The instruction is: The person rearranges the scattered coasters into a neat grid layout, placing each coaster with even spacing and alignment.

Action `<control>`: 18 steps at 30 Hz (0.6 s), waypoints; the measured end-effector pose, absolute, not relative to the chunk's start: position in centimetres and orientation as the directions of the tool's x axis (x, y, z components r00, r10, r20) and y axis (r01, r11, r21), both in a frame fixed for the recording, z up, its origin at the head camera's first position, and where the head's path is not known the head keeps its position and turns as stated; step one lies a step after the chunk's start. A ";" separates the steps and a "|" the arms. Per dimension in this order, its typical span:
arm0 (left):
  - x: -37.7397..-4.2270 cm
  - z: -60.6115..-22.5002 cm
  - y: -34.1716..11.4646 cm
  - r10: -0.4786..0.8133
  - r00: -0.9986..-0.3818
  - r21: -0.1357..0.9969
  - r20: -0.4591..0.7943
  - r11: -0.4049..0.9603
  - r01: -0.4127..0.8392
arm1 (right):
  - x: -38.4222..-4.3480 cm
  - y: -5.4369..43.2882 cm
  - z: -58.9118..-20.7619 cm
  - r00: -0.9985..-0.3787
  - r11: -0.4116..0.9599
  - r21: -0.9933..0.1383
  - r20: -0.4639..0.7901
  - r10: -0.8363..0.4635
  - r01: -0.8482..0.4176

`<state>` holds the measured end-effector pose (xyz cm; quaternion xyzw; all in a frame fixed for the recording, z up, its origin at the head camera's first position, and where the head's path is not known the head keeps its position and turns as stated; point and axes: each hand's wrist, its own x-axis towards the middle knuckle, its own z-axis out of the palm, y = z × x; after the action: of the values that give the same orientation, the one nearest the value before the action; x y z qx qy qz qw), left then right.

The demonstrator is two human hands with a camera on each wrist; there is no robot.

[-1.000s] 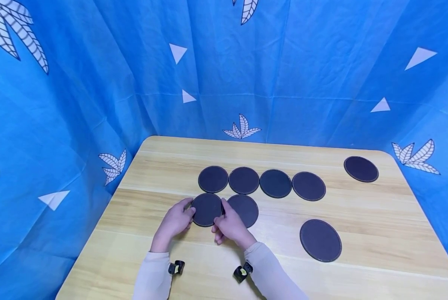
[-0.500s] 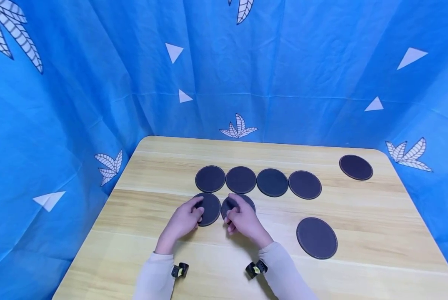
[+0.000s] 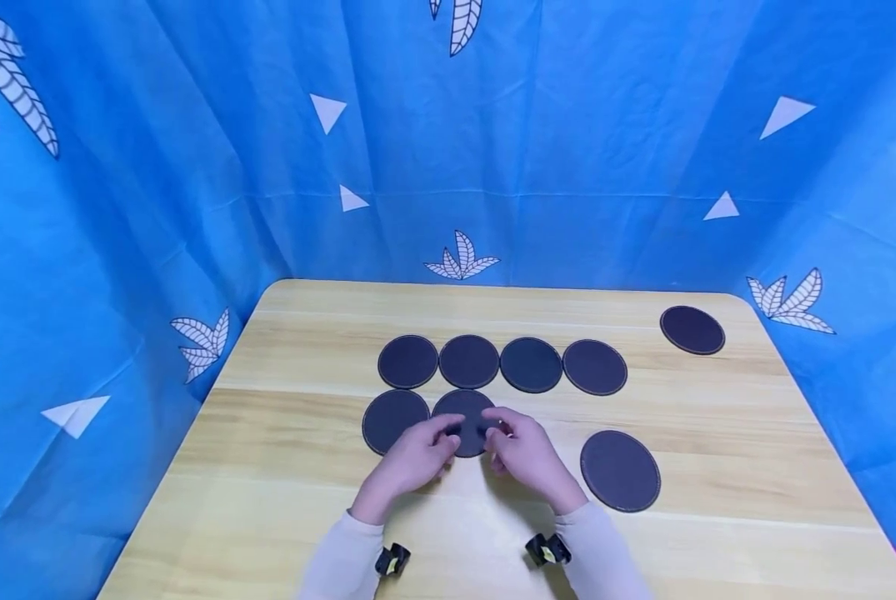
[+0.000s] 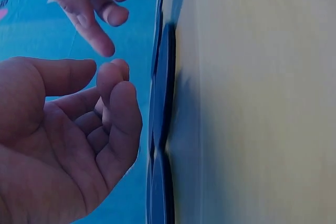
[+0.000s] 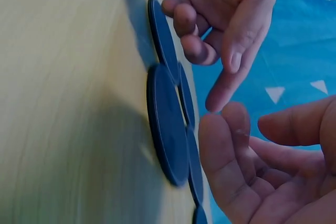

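Two thin, round black coasters lie side by side in a front row: a left one [image 3: 387,417] and a right one [image 3: 466,404]. My left hand [image 3: 416,457] hovers at the left part of the right coaster, its fingers loosely curled around nothing. Facing it, my right hand [image 3: 532,457] is over that coaster's right edge, also holding nothing. Both wrist views show a gap between the fingers and the coasters; in the right wrist view the near coaster [image 5: 168,127] lies flat on the wood.
Several matching coasters form a touching back row [image 3: 468,362]. A loose coaster [image 3: 620,471] lies to the right of my right hand, and another coaster [image 3: 692,330] sits near the far right corner. The wooden table [image 3: 267,483] has a blue patterned curtain [image 3: 417,150] behind it.
Both hands were at the sides of the left front coaster, then came off it and moved right over the right one. The head view has shifted a little; the coasters look the same.
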<state>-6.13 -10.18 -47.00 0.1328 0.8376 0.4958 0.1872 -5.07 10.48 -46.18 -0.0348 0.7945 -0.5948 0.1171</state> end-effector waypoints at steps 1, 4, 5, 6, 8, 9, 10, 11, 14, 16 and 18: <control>-6.0 -47.0 -9.7 0.418 -0.889 0.882 -0.186 0.470 0.037 | -4.9 11.0 -46.2 -0.973 0.300 -0.951 -0.141 -0.185 0.081; -5.8 -47.0 -8.3 0.445 -0.876 0.875 -0.188 0.480 0.056 | -4.3 12.7 -46.1 -0.980 0.344 -0.935 -0.140 -0.142 0.083; -5.8 -47.0 -7.7 0.456 -0.871 0.868 -0.185 0.490 0.072 | -4.1 13.3 -46.1 -0.982 0.365 -0.927 -0.139 -0.125 0.084; -5.8 -47.0 -7.2 0.466 -0.866 0.860 -0.180 0.501 0.091 | -3.9 13.9 -46.1 -0.984 0.378 -0.921 -0.139 -0.108 0.089; -5.9 -47.0 -6.2 0.485 -0.858 0.841 -0.166 0.524 0.134 | -3.6 15.0 -46.1 -0.986 0.406 -0.908 -0.147 -0.080 0.102; -5.9 -47.0 -5.7 0.495 -0.854 0.833 -0.160 0.532 0.152 | -3.5 15.5 -46.1 -0.986 0.420 -0.901 -0.151 -0.065 0.110; -5.9 -47.1 -5.2 0.505 -0.850 0.824 -0.154 0.541 0.172 | -3.4 16.1 -46.1 -0.987 0.432 -0.894 -0.154 -0.054 0.116; -5.9 -47.2 -4.7 0.514 -0.844 0.819 -0.152 0.543 0.183 | -3.2 16.6 -46.0 -0.987 0.446 -0.887 -0.158 -0.041 0.124; -5.9 -47.3 -3.3 0.535 -0.832 0.805 -0.150 0.554 0.211 | -2.8 18.2 -45.8 -0.984 0.476 -0.866 -0.180 -0.011 0.153; -5.9 -47.4 -2.4 0.552 -0.819 0.800 -0.155 0.557 0.224 | -2.5 19.3 -45.6 -0.982 0.496 -0.853 -0.187 0.007 0.166; -5.9 -47.4 -1.5 0.575 -0.802 0.788 -0.163 0.565 0.245 | -2.1 20.3 -45.5 -0.981 0.519 -0.836 -0.191 0.026 0.177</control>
<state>-5.94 -1.54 -47.42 0.2383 0.8602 0.4011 0.2060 -2.14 20.35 -45.54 0.0582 0.8680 -0.4870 0.0775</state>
